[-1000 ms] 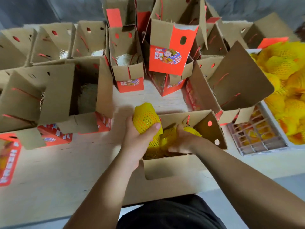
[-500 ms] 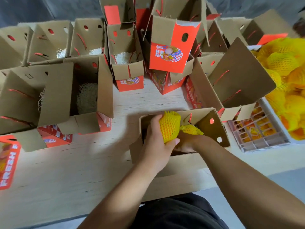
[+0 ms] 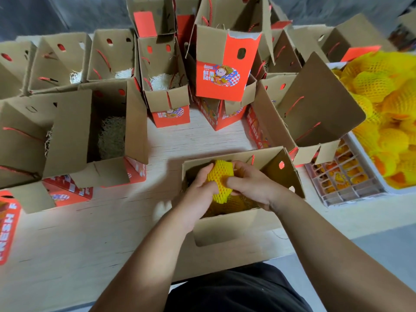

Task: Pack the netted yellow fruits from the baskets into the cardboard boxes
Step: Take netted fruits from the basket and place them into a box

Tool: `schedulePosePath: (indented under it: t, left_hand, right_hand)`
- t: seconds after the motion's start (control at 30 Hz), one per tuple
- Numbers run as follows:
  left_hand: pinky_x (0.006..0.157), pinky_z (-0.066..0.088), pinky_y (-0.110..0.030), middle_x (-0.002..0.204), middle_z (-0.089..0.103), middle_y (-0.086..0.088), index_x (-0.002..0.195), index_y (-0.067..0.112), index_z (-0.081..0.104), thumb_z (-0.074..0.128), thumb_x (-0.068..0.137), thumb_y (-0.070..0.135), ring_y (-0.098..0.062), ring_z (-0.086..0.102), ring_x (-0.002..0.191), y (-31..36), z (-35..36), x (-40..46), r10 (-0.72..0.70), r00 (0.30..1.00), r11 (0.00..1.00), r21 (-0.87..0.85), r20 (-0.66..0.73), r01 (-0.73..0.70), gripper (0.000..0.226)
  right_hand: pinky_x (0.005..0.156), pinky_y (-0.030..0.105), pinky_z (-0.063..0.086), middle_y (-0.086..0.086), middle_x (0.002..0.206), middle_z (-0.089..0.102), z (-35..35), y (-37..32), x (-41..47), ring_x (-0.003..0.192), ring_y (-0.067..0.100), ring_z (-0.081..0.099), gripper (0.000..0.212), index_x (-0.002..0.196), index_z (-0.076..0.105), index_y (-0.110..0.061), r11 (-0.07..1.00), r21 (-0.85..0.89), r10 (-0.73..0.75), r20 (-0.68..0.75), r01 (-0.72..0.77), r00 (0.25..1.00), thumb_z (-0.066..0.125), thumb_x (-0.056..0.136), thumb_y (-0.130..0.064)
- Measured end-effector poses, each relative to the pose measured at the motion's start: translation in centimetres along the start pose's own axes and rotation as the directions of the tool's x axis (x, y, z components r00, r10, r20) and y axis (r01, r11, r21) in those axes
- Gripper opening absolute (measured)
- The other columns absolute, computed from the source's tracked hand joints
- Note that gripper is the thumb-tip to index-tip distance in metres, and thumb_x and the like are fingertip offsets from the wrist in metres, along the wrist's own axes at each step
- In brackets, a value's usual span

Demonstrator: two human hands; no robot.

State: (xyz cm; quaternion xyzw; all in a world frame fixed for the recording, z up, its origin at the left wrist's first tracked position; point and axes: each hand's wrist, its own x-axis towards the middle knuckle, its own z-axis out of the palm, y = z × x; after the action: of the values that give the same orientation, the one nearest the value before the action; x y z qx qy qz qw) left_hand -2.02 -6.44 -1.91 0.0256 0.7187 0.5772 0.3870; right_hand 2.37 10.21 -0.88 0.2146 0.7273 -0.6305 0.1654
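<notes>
A yellow netted fruit (image 3: 220, 183) sits in the mouth of the open cardboard box (image 3: 234, 224) at the table's near edge. My left hand (image 3: 198, 194) grips it from the left, and my right hand (image 3: 249, 183) holds it from the right with fingers curled over its net. More netted fruit (image 3: 234, 204) lies lower in the same box, partly hidden by both hands. At the far right a white basket (image 3: 369, 163) is heaped with netted yellow fruits (image 3: 387, 104).
Several open cardboard boxes with red printed sides stand across the wooden table (image 3: 67, 244), some lined with pale shredded filler (image 3: 112, 136). A large open box (image 3: 315, 113) leans between the packing box and the basket. A pink slatted crate (image 3: 342, 183) sits under the basket.
My left hand carried the netted fruit from above the box's left rim down into the box. My right hand left the fruit inside and came up to hold this one.
</notes>
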Motion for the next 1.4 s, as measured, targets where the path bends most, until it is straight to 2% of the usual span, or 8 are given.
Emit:
schedulePosePath:
  t: [0.13, 0.27, 0.33, 0.43, 0.53, 0.7, 0.97, 1.4]
  left_hand:
    - [0.097, 0.047, -0.031, 0.138, 0.058, -0.015, 0.148, 0.006, 0.050, 0.033, 0.109, 0.024, -0.022, 0.055, 0.118, 0.5, 0.3, 2.1, -0.119, 0.992, 0.934, -0.336, 0.028, 0.122, 0.046]
    - [0.110, 0.042, -0.032, 0.136, 0.066, 0.006, 0.126, 0.034, 0.067, 0.046, 0.086, 0.070, -0.011, 0.059, 0.127, 0.2, 0.4, 1.1, 0.089, 0.967, 0.946, -0.285, -0.238, -0.157, 0.058]
    - [0.105, 0.047, -0.032, 0.120, 0.072, 0.000, 0.116, 0.027, 0.070, 0.046, 0.092, 0.059, -0.015, 0.065, 0.118, 0.1, 0.5, 0.8, 0.257, 0.902, 0.904, -0.244, -0.347, -0.352, 0.047]
    - [0.093, 0.052, -0.031, 0.099, 0.075, -0.005, 0.102, 0.020, 0.071, 0.037, 0.101, 0.043, -0.019, 0.069, 0.098, 0.3, 0.7, 1.6, 0.301, 0.867, 0.914, -0.140, -0.397, -0.382, 0.041]
    - [0.084, 0.048, -0.022, 0.099, 0.077, -0.008, 0.101, 0.018, 0.072, 0.034, 0.112, 0.035, -0.013, 0.068, 0.091, 0.3, 0.7, 1.7, 0.232, 0.894, 0.927, -0.191, -0.383, -0.322, 0.043]
    - [0.079, 0.047, -0.014, 0.098, 0.076, -0.007, 0.101, 0.018, 0.072, 0.030, 0.114, 0.026, -0.007, 0.068, 0.087, 0.4, 0.8, 1.8, 0.254, 0.881, 0.923, -0.173, -0.400, -0.345, 0.044]
    - [0.085, 0.050, -0.019, 0.096, 0.074, 0.010, 0.096, 0.030, 0.070, 0.059, 0.098, 0.003, 0.002, 0.067, 0.092, 0.3, 2.8, 2.3, 0.311, 0.891, 0.938, -0.043, -0.331, -0.344, 0.029]
    - [0.096, 0.052, -0.033, 0.103, 0.075, 0.009, 0.096, 0.036, 0.071, 0.057, 0.098, 0.012, -0.011, 0.069, 0.106, 9.3, 25.3, 5.9, 0.426, 0.904, 0.905, -0.015, 0.028, -0.426, 0.028]
  right_hand:
    - [0.087, 0.039, 0.057, 0.005, 0.107, 0.072, -0.7, -0.2, 0.9, 0.097, 0.024, 0.067, 0.036, 0.113, 0.062, -0.032, 0.991, -0.120, 0.073, 0.047, -0.067, 0.996, 0.068, 0.077, -0.035]
    - [0.094, 0.039, 0.055, 0.000, 0.121, 0.066, -1.4, -1.2, 1.9, 0.109, 0.021, 0.062, 0.062, 0.126, 0.059, -0.030, 0.938, -0.329, 0.126, 0.038, -0.106, 0.991, 0.068, 0.069, -0.052]
    - [0.098, 0.042, 0.053, 0.000, 0.128, 0.062, -0.5, -1.8, 2.7, 0.114, 0.023, 0.060, 0.083, 0.137, 0.055, -0.024, 0.795, -0.595, 0.210, 0.096, -0.113, 0.973, 0.070, 0.063, -0.059]
    - [0.093, 0.036, 0.054, 0.005, 0.122, 0.066, 3.4, -0.4, 4.6, 0.107, 0.027, 0.063, 0.056, 0.127, 0.062, -0.015, 0.504, -0.863, 0.336, 0.164, -0.030, 0.927, 0.071, 0.085, -0.051]
    - [0.098, 0.035, 0.053, 0.011, 0.133, 0.064, 7.3, 2.3, 6.4, 0.116, 0.029, 0.063, 0.037, 0.133, 0.060, -0.013, 0.442, -0.897, 0.314, 0.163, 0.008, 0.935, 0.061, 0.100, -0.026]
    - [0.112, 0.042, 0.043, 0.010, 0.149, 0.053, 8.3, 2.8, 7.1, 0.138, 0.031, 0.050, 0.049, 0.144, 0.054, -0.014, 0.391, -0.917, 0.277, 0.199, 0.079, 0.940, 0.055, 0.102, -0.039]
    - [0.077, 0.032, 0.051, -0.005, 0.091, 0.068, 0.0, -1.8, 0.2, 0.086, 0.017, 0.065, 0.023, 0.110, 0.061, -0.021, 0.844, -0.534, -0.088, -0.039, 0.054, 0.995, 0.065, 0.092, -0.036]
    - [0.062, 0.020, 0.046, -0.008, 0.080, 0.068, -22.5, 2.1, -10.3, 0.070, 0.005, 0.063, 0.008, 0.096, 0.063, -0.022, 0.897, -0.374, -0.414, -0.515, 0.237, 0.751, 0.067, 0.092, -0.016]
